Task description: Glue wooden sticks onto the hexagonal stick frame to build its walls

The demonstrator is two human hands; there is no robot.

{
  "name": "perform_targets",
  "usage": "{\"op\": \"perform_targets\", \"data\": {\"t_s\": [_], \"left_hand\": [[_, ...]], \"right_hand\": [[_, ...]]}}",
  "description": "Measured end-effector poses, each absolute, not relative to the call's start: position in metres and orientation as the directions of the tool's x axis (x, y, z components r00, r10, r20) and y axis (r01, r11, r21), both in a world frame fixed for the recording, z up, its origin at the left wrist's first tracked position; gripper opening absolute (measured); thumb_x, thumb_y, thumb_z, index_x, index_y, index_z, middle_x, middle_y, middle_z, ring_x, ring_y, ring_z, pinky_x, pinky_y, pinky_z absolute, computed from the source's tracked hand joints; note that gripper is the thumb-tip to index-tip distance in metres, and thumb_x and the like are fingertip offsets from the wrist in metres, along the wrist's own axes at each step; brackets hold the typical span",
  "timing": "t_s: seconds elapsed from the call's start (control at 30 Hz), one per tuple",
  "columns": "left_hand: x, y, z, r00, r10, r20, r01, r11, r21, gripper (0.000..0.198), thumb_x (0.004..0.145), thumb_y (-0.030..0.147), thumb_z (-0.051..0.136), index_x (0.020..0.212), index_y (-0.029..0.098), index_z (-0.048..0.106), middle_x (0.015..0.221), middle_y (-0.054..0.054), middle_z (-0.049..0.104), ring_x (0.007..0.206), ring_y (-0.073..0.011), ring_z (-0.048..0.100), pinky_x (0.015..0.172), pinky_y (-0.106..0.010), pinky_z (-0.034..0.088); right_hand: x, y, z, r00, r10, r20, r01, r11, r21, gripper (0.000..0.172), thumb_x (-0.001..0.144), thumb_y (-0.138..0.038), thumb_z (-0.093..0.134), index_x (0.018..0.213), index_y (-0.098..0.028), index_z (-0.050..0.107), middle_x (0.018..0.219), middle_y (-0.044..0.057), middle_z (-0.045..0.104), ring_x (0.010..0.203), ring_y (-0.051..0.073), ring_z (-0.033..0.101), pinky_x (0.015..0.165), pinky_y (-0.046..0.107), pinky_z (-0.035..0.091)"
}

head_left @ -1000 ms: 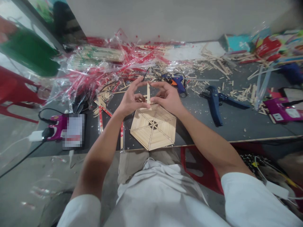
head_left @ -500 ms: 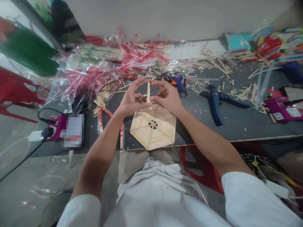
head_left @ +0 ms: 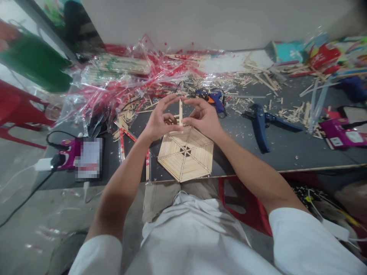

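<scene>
A short bundle of pale wooden sticks [head_left: 180,112] stands upright between my two hands, above the far edge of a hexagonal panel. My left hand [head_left: 164,119] grips it from the left, with fingertips at its top and thumb near its lower end. From the right, my right hand [head_left: 200,116] holds it in the same way. The hexagonal panel [head_left: 197,154], built of rows of wooden sticks with a small dark opening at its centre, lies flat on the dark table [head_left: 241,160] near the front edge.
A blue glue gun [head_left: 219,102] lies behind my right hand, and a blue cutter [head_left: 261,128] farther right. Stick offcuts and plastic wrappers [head_left: 114,89] litter the back. A phone [head_left: 88,158] lies at left; a purple box [head_left: 341,131] is at right.
The hands and the upright sticks have barely shifted; the sticks seem turned slightly, with a line between them now showing. The hexagonal panel has stayed in place.
</scene>
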State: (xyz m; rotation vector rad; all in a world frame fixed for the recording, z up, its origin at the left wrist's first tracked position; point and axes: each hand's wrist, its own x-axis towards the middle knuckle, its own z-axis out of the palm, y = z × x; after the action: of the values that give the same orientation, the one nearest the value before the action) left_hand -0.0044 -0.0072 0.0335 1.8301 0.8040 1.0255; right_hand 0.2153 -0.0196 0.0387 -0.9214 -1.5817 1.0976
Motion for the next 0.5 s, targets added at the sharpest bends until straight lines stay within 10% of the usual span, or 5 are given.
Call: {"op": "perform_targets", "data": {"t_s": [0.5], "left_hand": [[-0.0033,-0.0091,0.0342,0.465,0.824,0.324,0.086,-0.407,0.909,0.114,0.068,0.060,0.094,0.162,0.040,0.034,0.169,-0.017,0.040,0.084,-0.0133,0.071,0.067,-0.028,0.059]], "right_hand": [[0.2144,-0.0196,0.0399,-0.213,0.929,0.304,0.019,0.315,-0.949,0.068,0.063,-0.056,0.094,0.119,-0.029,0.067,0.147,0.007,0.066,0.070,0.013,0.064,0.068,0.037,0.061]]}}
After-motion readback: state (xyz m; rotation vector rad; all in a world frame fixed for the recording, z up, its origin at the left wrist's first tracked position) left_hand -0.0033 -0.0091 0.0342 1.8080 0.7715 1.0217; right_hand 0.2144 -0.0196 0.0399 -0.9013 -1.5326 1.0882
